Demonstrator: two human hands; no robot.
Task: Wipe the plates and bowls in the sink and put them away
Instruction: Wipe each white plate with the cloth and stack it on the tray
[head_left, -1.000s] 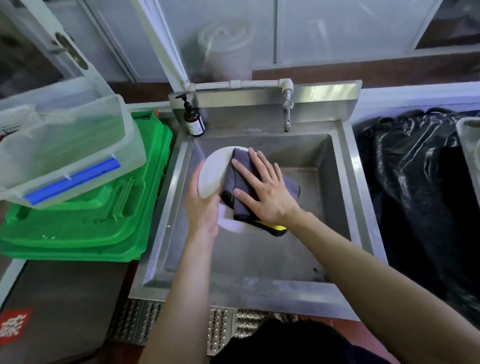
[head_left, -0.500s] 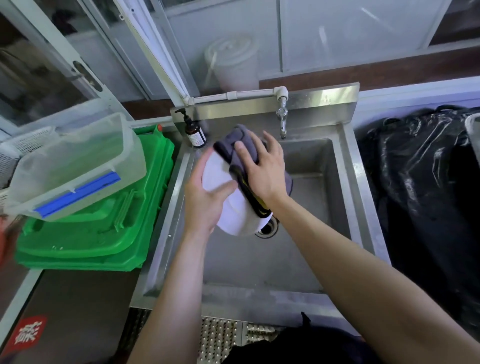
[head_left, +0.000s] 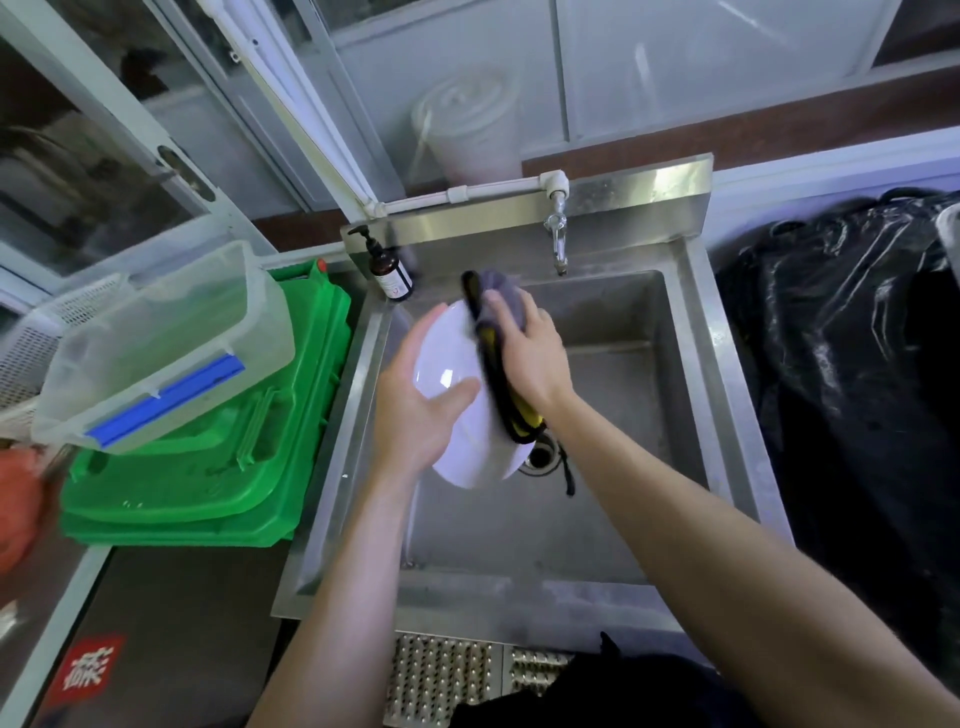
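A white plate stands tilted on edge above the steel sink. My left hand grips its left rim, thumb across the face that is turned to me and fingers behind. My right hand holds a grey cloth with black and yellow edging against the plate's right rim. The cloth wraps over that rim, and its tail hangs down toward the drain. No other dishes show in the basin.
A tap hangs over the sink's back wall, with a brown pump bottle at the back left corner. On the left, a clear plastic box sits on stacked green crates. Black plastic sheeting covers the right side.
The plate has been lifted from low in the basin and turned so its face shows. My right hand and the cloth have slid from the plate's flat side up along its right rim.
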